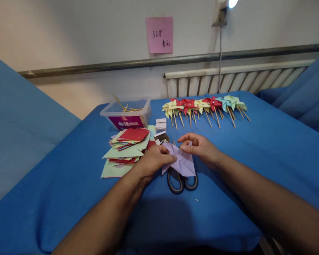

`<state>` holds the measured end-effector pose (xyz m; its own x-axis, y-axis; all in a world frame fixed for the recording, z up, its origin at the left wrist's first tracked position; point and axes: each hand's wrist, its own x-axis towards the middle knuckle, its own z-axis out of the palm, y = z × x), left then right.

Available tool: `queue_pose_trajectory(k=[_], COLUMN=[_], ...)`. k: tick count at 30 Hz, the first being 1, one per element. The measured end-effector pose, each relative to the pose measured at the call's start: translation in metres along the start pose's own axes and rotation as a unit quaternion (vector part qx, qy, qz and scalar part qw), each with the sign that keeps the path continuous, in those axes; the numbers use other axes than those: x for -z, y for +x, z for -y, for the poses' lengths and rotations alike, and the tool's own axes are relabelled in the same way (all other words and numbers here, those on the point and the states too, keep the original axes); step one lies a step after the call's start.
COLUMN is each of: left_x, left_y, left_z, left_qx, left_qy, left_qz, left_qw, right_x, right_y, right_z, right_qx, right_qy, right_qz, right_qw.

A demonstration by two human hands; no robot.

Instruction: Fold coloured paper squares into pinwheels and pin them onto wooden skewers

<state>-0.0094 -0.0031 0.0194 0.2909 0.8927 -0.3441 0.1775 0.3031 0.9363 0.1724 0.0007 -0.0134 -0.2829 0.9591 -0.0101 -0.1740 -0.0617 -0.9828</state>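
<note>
My left hand point(152, 161) and my right hand point(199, 147) both pinch a folded lilac paper square point(182, 163), held just above the blue cloth point(241, 159). The paper's corners are bent toward its middle, where my fingertips meet. Under the paper lie scissors point(182, 182), only their dark handle loops showing. A small open box point(161, 136) sits just beyond my left fingers.
A stack of coloured paper squares point(126, 148) lies to the left. Behind it stands a clear plastic tub point(127, 113) with wooden sticks. A row of several finished pinwheels point(204, 106) on sticks lies at the back. Small white boxes point(161, 124) sit nearby.
</note>
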Motion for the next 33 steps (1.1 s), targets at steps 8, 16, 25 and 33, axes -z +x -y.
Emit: queue_pose_trajectory(k=[8,16,25,33], left_x=[0.002,-0.003,-0.018,-0.018], left_y=[0.001,0.006,0.002,0.004], left_z=[0.004,0.006,0.011,0.013], left_qx=[-0.051,-0.055,0.014,0.008], left_qy=[0.067,-0.073,-0.27,-0.284], left_qz=[0.031,-0.072,-0.018,-0.035], left_qw=[0.996,0.993,0.963,0.958], right_x=[-0.005,-0.02,-0.032,-0.036], right_y=[-0.003,0.002,0.001,-0.002], right_z=[-0.005,-0.009,-0.014,-0.013], right_qx=[0.009,0.032,0.059,0.067], right_qy=[-0.061,0.04,0.069,0.058], right_qz=[0.068,-0.101,-0.232,-0.221], right_qw=[0.996,0.994,0.968,0.971])
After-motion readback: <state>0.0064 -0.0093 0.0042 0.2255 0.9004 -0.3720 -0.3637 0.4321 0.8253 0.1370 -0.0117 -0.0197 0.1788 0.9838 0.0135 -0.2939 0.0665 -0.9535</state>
